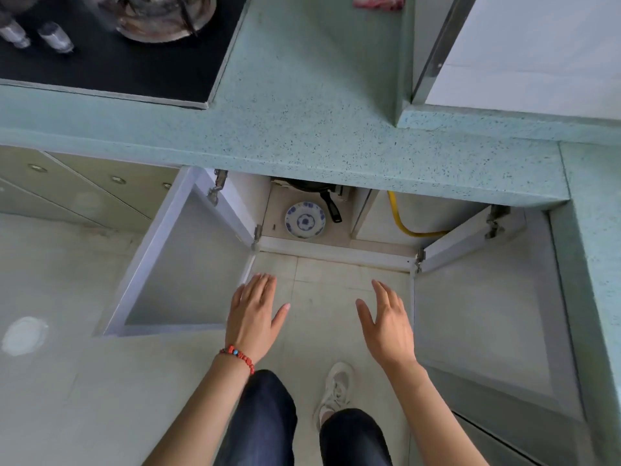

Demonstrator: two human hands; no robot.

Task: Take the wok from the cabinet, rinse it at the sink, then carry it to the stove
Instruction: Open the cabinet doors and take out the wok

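The black wok [311, 187] lies inside the open cabinet [336, 245] under the green counter, mostly hidden by the counter edge; its black handle [331, 207] points out toward me. My left hand [254, 314], with a red bead bracelet on the wrist, hovers open over the floor in front of the cabinet. My right hand [388, 322] is also open, fingers spread, just inside the right door. Both hands are empty and well short of the wok. The stove [111, 45] sits at the top left on the counter.
A blue-and-white plate [305, 219] lies on the cabinet floor in front of the wok. A yellow hose [401, 220] runs through the right compartment. Both cabinet doors, left [181, 267] and right [480, 297], stand wide open. My legs and a white shoe [336, 388] are below.
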